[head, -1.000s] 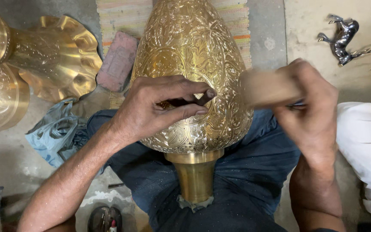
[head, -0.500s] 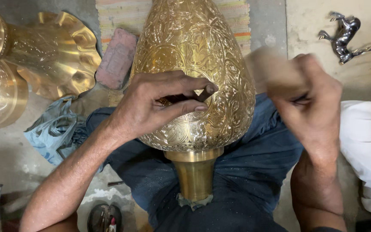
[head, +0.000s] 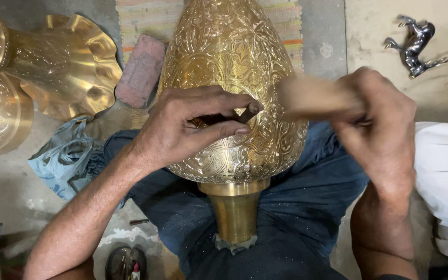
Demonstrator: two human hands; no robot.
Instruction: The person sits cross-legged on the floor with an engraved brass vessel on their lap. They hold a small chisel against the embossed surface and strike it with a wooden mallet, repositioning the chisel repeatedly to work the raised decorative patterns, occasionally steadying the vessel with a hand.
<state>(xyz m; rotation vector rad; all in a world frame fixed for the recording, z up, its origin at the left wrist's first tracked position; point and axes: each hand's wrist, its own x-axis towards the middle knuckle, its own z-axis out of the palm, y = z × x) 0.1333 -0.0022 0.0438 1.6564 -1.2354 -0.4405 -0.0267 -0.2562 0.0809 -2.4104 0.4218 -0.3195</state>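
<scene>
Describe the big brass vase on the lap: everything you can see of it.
The brass vase is large, bulbous and golden, its body covered in engraved floral relief, narrowing to a plain smooth neck that points toward the person. It lies across the lap on blue trousers. The left hand rests on it, holding a chisel against the surface; the right hand holds a blurred wooden mallet beside it.

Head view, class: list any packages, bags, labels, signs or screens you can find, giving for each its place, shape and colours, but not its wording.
Plastic bag: on the floor left of the person's knee, below the fluted brass bowl; crumpled, pale blue with knotted handles.
Labels, signs, screens: none visible; the engraved brass vase under the left hand bears only floral ornament.
</scene>
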